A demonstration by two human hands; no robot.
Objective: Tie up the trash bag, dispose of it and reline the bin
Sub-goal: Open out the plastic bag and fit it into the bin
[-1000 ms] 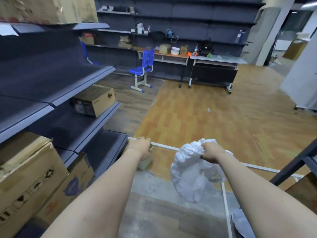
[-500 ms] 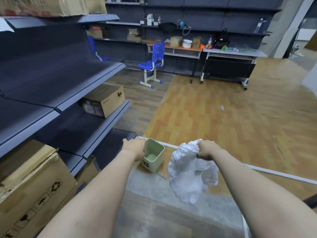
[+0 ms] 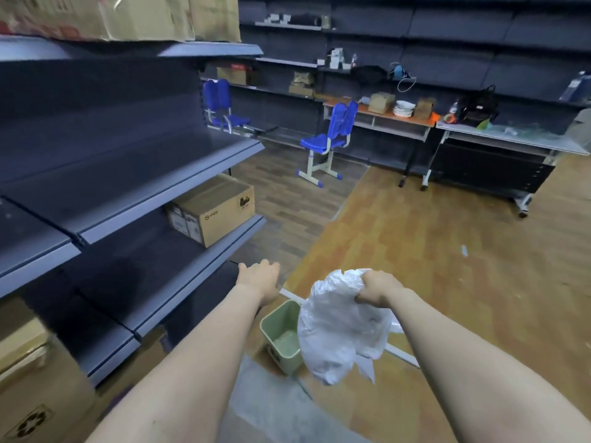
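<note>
Crinkled white plastic bag bunched in clenched right hand; left hand loose above boxy green bin.

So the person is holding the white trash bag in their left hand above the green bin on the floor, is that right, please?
Not quite: the head view shows the white trash bag in the right hand, not the left. The left hand is empty. The bag does hang above the green bin on the floor.

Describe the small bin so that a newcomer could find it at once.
Start at the dark shelving on the left and follow its lowest shelf to the floor. There stands the bin, pale green, open-topped, unlike the brown cardboard boxes nearby.
</note>
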